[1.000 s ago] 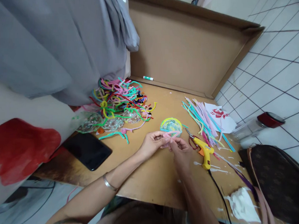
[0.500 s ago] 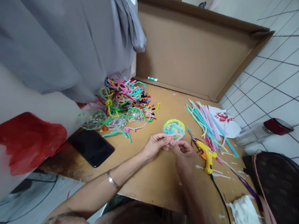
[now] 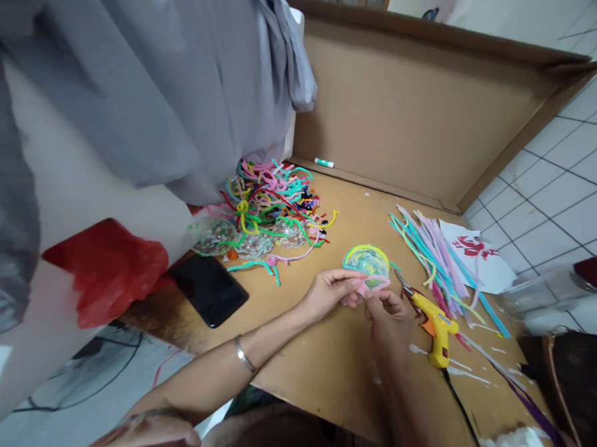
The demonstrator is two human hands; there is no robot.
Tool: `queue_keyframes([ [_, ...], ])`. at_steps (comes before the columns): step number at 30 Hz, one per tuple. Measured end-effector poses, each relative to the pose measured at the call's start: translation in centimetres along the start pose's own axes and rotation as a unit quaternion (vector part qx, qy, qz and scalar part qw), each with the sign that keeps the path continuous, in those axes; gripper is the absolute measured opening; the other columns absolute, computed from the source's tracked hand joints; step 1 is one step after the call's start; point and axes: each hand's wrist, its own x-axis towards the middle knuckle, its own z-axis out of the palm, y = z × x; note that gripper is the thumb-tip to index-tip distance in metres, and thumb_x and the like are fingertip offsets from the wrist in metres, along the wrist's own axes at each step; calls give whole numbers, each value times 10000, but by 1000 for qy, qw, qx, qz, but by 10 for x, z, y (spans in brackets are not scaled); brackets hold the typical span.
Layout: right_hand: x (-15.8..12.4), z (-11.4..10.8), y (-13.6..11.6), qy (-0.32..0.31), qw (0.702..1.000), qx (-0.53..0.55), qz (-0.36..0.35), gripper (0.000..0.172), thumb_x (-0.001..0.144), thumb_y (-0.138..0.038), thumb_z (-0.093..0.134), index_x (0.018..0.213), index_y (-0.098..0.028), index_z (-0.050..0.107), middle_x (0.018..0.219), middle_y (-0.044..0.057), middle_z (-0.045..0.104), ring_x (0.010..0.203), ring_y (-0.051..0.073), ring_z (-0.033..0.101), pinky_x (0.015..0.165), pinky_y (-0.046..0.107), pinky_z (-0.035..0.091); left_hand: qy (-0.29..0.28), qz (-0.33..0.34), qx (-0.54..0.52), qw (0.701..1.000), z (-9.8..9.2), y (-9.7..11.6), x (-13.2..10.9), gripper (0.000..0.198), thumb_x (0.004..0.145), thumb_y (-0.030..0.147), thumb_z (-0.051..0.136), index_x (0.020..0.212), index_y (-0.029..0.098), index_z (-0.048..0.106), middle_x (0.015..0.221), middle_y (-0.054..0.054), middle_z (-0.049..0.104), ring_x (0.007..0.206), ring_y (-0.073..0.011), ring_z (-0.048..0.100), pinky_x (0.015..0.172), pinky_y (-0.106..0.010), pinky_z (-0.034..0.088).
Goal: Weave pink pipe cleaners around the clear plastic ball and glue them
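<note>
Between my two hands is a pink pipe cleaner (image 3: 381, 280) bent into a pointed loop. My left hand (image 3: 331, 293) pinches it from the left, thumb on top. From the right, my right hand (image 3: 390, 315) grips its lower part with closed fingertips. Just behind the loop lies a round disc (image 3: 367, 259) with a yellow and turquoise fuzzy rim and a swirled, see-through middle. A yellow hot glue gun (image 3: 437, 327) rests on the table to the right of my right hand, its nozzle pointing toward the disc.
Straight pipe cleaners (image 3: 430, 254) lie at the right by a white paper (image 3: 496, 270). A tangled colourful pile (image 3: 273, 189) and a black phone (image 3: 209, 291) are at the left. A clear bottle (image 3: 545, 296) and dark bag (image 3: 570, 378) stand far right; cardboard (image 3: 409, 109) rises behind.
The whole view has shifted, so things appear farther right. The pink loop now looks wider and more pointed between my fingers. Both hands keep their hold on it.
</note>
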Motion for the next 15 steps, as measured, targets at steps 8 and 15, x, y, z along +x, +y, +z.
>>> queue_keyframes([
  [8, -6, 5, -8, 30, 997, -68, -3, 385, 539, -493, 794, 532, -183, 567, 440, -45, 513, 401, 76, 393, 407, 208, 286, 3, 12, 62, 998, -2, 7, 0, 483, 615, 576, 782, 695, 108, 693, 547, -22, 632, 465, -94, 521, 488, -222, 378],
  [15, -7, 7, -6, 1, 998, -52, -38, 355, 585, -479, 779, 533, -191, 578, 473, -17, 585, 434, 111, 498, 451, 233, 398, 1, 26, 4, 1000, 1, 7, -2, 463, 628, 557, 783, 625, 125, 617, 476, 23, 526, 455, -76, 443, 515, -229, 308],
])
